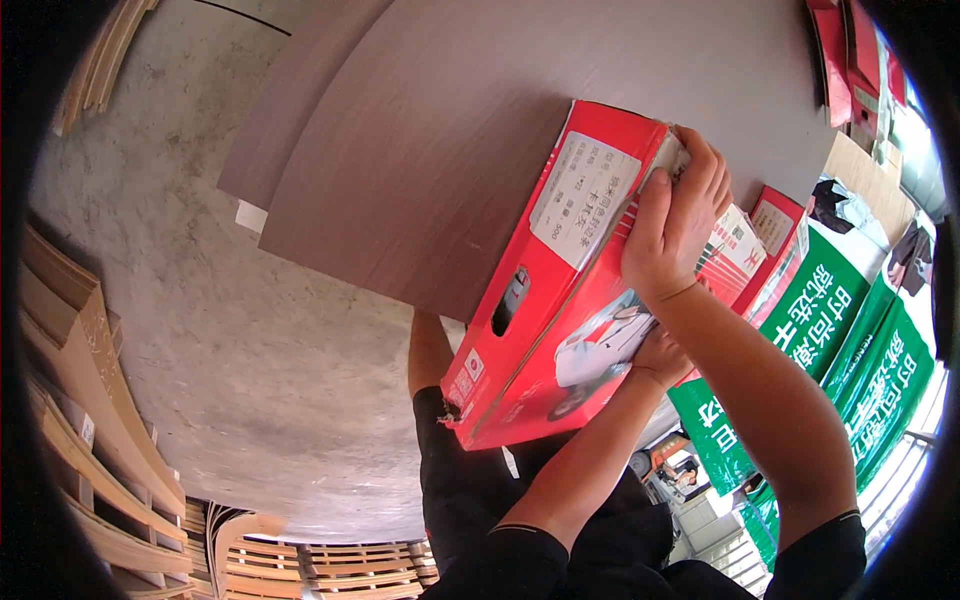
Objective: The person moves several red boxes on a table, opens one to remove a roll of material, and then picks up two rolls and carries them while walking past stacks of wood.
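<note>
Red box [565,322], one: tilted, centre of frame. Right hand [682,225]: I see fingers curled over its upper-right end, gripping. Left hand [660,358]: at its right side; finger closure, I cannot tell.

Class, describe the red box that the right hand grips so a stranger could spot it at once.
Find the big brown board across the upper picture. Just right of the picture's centre, a slanted red box overlaps its lower edge in view. Unlike the red boxes farther right, it has the right hand on its upper corner and shows an oval hole.
</note>
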A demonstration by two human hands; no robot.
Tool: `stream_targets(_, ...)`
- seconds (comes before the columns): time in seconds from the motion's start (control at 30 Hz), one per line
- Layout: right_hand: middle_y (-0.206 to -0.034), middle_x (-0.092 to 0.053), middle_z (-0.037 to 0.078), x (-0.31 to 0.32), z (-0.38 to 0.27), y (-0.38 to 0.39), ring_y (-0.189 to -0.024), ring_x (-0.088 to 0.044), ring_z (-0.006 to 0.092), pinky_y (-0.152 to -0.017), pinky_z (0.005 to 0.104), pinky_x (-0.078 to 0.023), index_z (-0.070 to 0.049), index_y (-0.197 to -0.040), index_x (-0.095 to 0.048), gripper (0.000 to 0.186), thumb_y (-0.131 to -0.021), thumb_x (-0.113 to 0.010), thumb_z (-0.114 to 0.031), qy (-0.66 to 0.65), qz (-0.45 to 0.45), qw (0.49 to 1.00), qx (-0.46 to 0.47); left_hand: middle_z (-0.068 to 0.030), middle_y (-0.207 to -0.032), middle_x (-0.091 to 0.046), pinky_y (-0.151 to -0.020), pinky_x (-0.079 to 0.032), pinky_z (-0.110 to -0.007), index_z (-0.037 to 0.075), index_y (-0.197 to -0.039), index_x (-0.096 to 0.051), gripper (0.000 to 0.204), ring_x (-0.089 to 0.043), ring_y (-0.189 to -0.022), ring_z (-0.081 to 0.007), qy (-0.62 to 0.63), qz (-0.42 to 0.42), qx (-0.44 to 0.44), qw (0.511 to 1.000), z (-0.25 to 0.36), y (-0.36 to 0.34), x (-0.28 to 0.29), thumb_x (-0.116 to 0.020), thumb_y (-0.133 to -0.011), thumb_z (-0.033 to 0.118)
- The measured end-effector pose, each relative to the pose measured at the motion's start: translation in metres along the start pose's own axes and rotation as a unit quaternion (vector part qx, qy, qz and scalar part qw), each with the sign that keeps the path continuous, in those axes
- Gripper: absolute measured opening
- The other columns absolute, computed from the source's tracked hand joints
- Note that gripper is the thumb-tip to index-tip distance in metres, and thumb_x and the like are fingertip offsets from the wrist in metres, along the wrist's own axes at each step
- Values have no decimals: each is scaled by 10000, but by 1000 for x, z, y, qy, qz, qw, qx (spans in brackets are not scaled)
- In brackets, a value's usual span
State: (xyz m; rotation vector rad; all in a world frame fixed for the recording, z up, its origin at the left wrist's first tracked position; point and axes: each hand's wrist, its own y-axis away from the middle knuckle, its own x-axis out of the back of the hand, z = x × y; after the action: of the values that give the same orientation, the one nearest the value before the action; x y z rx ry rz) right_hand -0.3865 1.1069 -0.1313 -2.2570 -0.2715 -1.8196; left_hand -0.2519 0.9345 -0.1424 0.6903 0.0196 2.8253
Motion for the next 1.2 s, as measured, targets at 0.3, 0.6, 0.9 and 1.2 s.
stream_targets(0.3, -1171, -525, 199, 3, -1, -2, -1091, -469, 369, -1001, 485, -287, 5, -1240, -490, 426, -847, -486, -160, 5, 7, 1000, -12, -263, -1528, -301, -1162, -233, -542, 7, -1490, -296, 626, -295, -1418, -417, -75, -5, -7, 997, -1, -1, 15, -356, -1000, 391)
stream_targets(0.6, -1151, -532, 201, 4, -3, -1, -1031, -482, 368, -957, 503, -315, 10, -1213, -503, 430, -814, -501, -151, 12, 32, 999, -2, -240, -1555, -272, -1135, -235, -589, 47, -1518, -253, 627, -296, -1422, -418, -149, -78, -15, 986, 0, -4, 35, -374, -995, 370)
stream_targets(0.9, -1162, -496, 238, 11, 0, 6, -1118, -463, 420, -1007, 578, -329, -1, -1206, -500, 502, -759, -610, -202, -15, -13, 997, -76, -142, -1221, -611, -1010, -403, -440, 66, -1248, -574, 441, -534, -1171, -366, 238, -95, 54, 965, 1, 35, 101, -608, -912, 350)
stream_targets(1.2, -1173, -523, 226, 24, -1, -5, -1161, -461, 387, -1091, 541, -264, 22, -1203, -517, 518, -797, -584, -292, -75, -33, 991, -107, -166, -1090, -595, -909, -437, -435, -1, -1176, -584, 292, -564, -1030, -326, 2, 20, 148, 989, -70, -37, 294, -566, -905, 106)
